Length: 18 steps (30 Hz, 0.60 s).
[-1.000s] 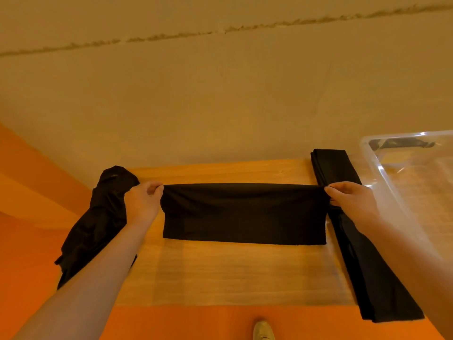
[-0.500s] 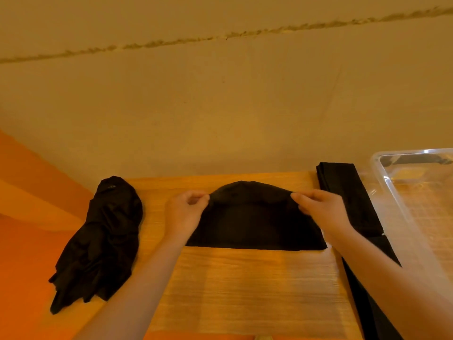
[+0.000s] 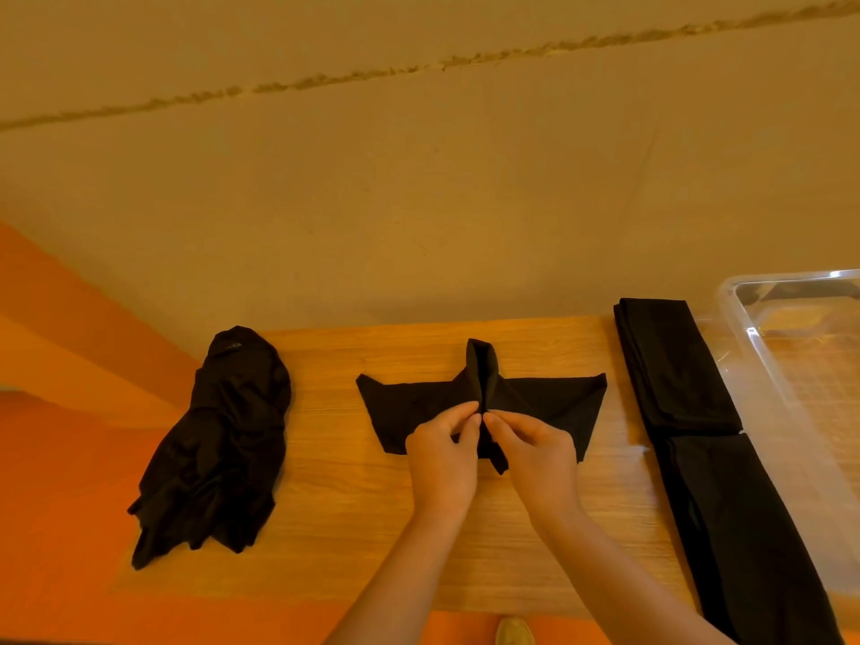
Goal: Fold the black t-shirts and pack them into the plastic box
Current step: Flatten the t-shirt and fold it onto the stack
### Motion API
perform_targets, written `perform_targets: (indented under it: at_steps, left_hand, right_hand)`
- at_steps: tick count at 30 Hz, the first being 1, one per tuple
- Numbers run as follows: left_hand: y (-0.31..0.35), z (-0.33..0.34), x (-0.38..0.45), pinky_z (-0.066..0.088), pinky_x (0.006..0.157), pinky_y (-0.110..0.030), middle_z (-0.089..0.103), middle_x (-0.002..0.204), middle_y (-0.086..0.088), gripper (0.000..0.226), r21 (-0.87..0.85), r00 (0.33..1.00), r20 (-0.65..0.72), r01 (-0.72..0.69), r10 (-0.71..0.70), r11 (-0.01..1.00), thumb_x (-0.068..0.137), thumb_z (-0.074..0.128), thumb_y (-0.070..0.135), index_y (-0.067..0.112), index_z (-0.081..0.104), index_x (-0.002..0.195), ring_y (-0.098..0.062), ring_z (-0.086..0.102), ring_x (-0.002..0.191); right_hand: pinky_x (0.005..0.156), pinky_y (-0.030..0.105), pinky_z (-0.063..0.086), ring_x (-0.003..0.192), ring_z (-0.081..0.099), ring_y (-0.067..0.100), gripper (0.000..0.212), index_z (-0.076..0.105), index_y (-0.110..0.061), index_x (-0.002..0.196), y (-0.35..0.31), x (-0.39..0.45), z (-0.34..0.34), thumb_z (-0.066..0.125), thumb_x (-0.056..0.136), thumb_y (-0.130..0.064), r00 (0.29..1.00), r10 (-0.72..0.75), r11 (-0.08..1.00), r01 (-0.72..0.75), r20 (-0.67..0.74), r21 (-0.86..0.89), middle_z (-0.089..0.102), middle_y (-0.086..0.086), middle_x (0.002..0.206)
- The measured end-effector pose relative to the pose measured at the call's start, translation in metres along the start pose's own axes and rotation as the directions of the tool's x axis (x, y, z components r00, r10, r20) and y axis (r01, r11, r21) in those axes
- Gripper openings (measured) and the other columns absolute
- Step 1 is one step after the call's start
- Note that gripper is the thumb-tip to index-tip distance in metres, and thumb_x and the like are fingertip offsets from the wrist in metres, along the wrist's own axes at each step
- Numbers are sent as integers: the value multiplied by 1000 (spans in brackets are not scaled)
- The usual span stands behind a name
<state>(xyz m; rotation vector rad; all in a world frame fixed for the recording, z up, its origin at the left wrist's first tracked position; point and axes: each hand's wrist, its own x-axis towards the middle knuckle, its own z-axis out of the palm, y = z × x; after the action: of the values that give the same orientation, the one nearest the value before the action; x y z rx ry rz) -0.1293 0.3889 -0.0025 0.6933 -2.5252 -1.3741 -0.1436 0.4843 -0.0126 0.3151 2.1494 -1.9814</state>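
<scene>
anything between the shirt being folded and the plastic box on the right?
Yes. The long folded strip of black fabric lies on the wooden table, between the black t-shirt pinched by the left hand and right hand and the clear plastic box. Lifting the shirt over it should clear it.

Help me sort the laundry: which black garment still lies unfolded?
The crumpled black heap at the table's left end; the others are folded.

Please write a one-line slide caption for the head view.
Both hands, left and right, pinch a black t-shirt mid-fold on the wooden table.
</scene>
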Motion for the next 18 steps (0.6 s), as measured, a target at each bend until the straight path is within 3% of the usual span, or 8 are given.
perform_targets:
  at_steps: [3, 6, 8, 11, 15, 18]
  left_hand:
    - [-2, 1, -7, 46, 80, -6, 68, 112, 6, 30, 71, 994, -18, -103, 104, 992, 95, 58, 19, 19, 64, 124, 2, 58, 100]
    - [-4, 1, -11, 51, 87, -23, 71, 99, 5, 32, 203, 972, -17, -225, 234, 953, 94, 58, 21, 18, 63, 125, -11, 61, 98]
    - [-7, 1, -10, 55, 74, -29, 70, 81, 6, 34, 321, 934, -44, -323, 354, 891, 86, 64, 21, 13, 66, 120, -16, 62, 85]
    - [-9, 2, -10, 56, 59, -26, 66, 68, 9, 41, 451, 863, -91, -409, 497, 793, 79, 67, 24, 10, 66, 118, -15, 60, 77]
    - [-12, 0, -10, 52, 67, -23, 65, 63, 10, 36, 546, 789, -80, -476, 609, 689, 77, 76, 27, 9, 69, 108, -7, 57, 63]
    - [-14, 0, -12, 36, 75, -20, 67, 66, 8, 20, 532, 769, -58, -516, 637, 671, 86, 62, 28, 13, 70, 96, -6, 60, 58]
  right_hand:
    - [73, 20, 56, 85, 68, 0, 13, 73, -27, 96, 1, -4, 2, 67, 88, -18, 1000, -27, 1000, 27, -4, 0, 74, -10, 86]
    - [73, 19, 55, 84, 68, -1, 15, 71, -32, 90, -4, -6, 4, 66, 88, -17, 999, -36, 998, 36, -6, 44, 74, -13, 83]
    - [71, 18, 54, 83, 68, -1, 17, 70, -34, 87, -6, -7, 5, 66, 88, -17, 999, -42, 998, 42, -3, 49, 73, -15, 82]
    - [73, 21, 55, 84, 69, 2, 14, 72, -29, 89, -7, -9, 4, 66, 88, -17, 1000, 12, 994, -12, -3, 112, 74, -11, 82]
    - [76, 27, 55, 82, 70, 5, 10, 75, -24, 89, -9, -10, 4, 66, 88, -19, 998, 63, 986, -62, -5, 155, 74, -7, 81]
    - [74, 25, 55, 82, 70, 5, 10, 75, -24, 89, -9, -10, 4, 66, 88, -20, 999, 53, 991, -52, -1, 127, 74, -8, 79]
